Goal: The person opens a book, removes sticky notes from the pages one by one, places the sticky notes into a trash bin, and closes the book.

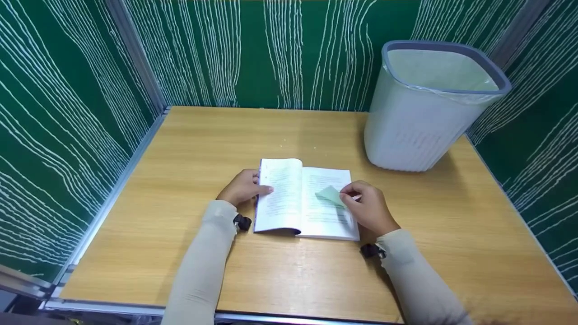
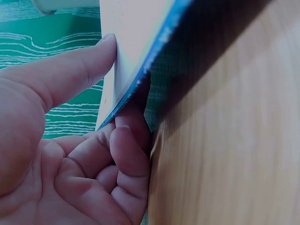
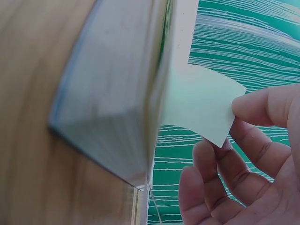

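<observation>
An open book (image 1: 280, 207) with printed pages lies on the wooden table. My left hand (image 1: 244, 186) holds its left edge, the thumb on the page and the other fingers curled beneath the blue-edged cover (image 2: 140, 70). Over the right-hand page, my right hand (image 1: 368, 205) pinches a pale green sticky note (image 1: 330, 195) by one edge between thumb and fingers. In the right wrist view the note (image 3: 201, 98) curves out from the page side, its far edge against the book. Whether it is stuck to the page I cannot tell.
A white waste bin (image 1: 406, 122) with a grey rim and a thin liner stands at the table's back right. Green panels with white wavy lines (image 1: 253, 54) enclose the back and sides. A few tiny white specks lie on the table (image 1: 216, 135) behind the book.
</observation>
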{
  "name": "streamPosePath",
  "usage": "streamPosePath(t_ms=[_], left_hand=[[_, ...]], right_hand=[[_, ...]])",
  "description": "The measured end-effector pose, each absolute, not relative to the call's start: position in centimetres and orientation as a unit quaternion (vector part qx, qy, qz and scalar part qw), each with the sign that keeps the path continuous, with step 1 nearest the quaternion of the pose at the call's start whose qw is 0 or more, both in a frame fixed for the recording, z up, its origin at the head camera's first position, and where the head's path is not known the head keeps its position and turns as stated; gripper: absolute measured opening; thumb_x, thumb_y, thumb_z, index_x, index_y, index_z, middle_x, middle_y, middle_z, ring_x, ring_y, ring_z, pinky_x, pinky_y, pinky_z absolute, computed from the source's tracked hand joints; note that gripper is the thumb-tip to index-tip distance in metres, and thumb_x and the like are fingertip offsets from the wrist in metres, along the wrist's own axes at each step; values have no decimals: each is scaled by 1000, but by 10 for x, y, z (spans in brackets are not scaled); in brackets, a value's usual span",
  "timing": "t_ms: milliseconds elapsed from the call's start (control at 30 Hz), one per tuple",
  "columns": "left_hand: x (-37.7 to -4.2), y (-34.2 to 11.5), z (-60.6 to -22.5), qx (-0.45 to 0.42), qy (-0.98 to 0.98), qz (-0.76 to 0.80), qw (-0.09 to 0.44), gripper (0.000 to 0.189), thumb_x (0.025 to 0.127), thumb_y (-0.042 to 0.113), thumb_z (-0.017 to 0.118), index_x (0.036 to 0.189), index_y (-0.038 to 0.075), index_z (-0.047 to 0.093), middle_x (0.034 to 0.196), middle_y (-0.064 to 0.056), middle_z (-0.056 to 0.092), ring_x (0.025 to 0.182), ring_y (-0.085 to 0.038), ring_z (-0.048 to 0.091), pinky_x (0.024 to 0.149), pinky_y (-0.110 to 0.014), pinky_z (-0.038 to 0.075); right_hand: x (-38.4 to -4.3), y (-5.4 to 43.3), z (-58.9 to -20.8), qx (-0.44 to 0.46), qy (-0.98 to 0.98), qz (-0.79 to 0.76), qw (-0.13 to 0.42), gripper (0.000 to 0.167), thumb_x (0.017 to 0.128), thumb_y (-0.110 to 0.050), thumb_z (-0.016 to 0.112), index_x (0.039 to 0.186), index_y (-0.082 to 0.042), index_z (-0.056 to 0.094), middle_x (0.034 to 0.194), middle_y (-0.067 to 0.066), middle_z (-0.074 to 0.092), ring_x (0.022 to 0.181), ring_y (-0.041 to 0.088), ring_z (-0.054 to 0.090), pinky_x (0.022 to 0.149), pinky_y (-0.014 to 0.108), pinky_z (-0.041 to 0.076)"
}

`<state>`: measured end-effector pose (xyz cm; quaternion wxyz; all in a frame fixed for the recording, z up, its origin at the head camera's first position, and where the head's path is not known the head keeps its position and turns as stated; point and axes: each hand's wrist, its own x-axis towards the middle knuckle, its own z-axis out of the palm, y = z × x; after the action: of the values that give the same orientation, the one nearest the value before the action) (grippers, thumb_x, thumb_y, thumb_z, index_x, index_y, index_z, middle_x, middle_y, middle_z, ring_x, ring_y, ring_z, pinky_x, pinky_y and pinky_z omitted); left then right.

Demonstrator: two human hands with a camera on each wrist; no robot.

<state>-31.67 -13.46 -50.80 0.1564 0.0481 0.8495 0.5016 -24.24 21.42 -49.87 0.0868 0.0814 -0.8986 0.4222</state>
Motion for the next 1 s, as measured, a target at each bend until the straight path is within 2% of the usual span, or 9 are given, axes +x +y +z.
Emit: streamPosePath(t_ms=[700, 1000], left_hand=[[-316, -134, -509, 36, 851, 500, 159, 33, 90, 24, 83, 120, 17, 69, 94, -2, 72, 67, -14, 55, 59, -27, 44], [-317, -134, -508, 38, 843, 510, 166, 34, 90, 21, 82, 121, 14, 68, 101, -3, 74, 67, -14, 54, 60, -26, 44]], right_hand=[[-243, 218, -499, 73, -898, 423, 95, 8, 97, -18, 69, 98, -13, 75, 99, 4, 70, 92, 19, 64, 81, 33, 54], [-244, 219, -500, 82, -889, 434, 119, 8, 96, -17, 71, 97, -11, 75, 98, 4, 72, 89, 18, 64, 75, 24, 53]])
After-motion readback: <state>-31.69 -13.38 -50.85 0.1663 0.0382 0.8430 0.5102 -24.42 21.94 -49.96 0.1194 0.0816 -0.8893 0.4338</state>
